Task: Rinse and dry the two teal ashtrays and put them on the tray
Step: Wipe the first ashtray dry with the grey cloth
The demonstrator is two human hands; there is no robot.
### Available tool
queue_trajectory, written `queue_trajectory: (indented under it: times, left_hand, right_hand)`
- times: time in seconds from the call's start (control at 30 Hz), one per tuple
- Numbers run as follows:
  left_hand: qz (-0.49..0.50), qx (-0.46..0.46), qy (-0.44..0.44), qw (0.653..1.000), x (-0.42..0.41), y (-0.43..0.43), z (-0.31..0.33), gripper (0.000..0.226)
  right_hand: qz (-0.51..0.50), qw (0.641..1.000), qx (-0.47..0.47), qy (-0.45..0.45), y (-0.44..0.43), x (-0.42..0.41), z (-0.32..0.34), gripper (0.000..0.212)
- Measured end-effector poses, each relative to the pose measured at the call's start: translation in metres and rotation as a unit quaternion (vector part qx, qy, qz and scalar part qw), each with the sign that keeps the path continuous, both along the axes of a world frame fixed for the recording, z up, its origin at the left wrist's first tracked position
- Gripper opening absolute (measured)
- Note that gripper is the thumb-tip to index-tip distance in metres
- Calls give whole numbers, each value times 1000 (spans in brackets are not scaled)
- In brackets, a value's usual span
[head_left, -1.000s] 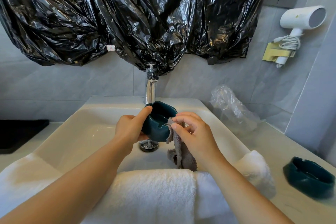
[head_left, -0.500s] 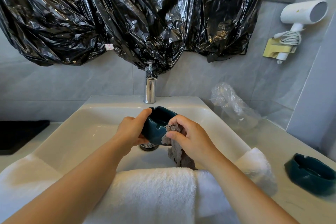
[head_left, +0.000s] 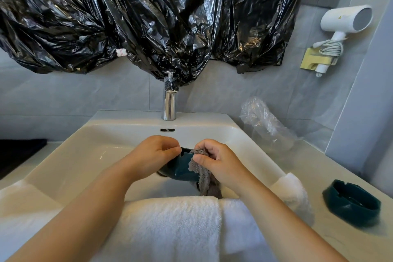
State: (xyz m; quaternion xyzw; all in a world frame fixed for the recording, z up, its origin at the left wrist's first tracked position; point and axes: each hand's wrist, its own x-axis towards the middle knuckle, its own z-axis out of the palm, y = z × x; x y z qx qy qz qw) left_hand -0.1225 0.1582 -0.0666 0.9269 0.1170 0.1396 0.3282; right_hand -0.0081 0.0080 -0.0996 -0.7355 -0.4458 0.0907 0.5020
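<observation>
The left hand (head_left: 153,155) grips one teal ashtray (head_left: 180,169) by its left side, fingers curled over the far rim and the thumb lying along the near edge. The ashtray hangs tilted over the middle of the white sink (head_left: 127,122), clear of the basin floor, with its notched rim turned up and away from the camera. The right hand (head_left: 221,164) pinches a grey cloth (head_left: 205,181) between thumb and bent fingers and presses it against the ashtray's right rim. The loose end of the cloth hangs below the hand, towards the front of the basin.

The second teal ashtray (head_left: 352,206) sits upright on the pale worktop (head_left: 319,155) to the right of the sink, well apart from both hands. A white towel (head_left: 170,223) is draped over the sink's front edge under the forearms, and its far end lies bunched at the right corner. A black tray (head_left: 19,151) rests at the left edge of the view.

A chrome faucet (head_left: 169,102) stands behind the basin. Above it a crumpled black plastic sheet (head_left: 148,17) hangs across the wall. A clear plastic bag (head_left: 263,121) lies at the back right of the worktop, and a white hair dryer (head_left: 344,19) is mounted on the wall above it.
</observation>
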Motion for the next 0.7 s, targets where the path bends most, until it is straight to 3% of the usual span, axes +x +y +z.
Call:
queue_trajectory:
  times: [0.3,0.47,0.7]
  left_hand:
    - [50,-126,12,991,3,-4,-2,35]
    - [144,-282,-3,948,9,4,-3,28]
    - [103,-331,3,938,10,8,-5,14]
  right_hand:
    - [-56,997,30,38,-5,1,5,6]
    - [-117,990,71,40,-6,7,2,11]
    - [-144,981,118,48,-6,9,2,16]
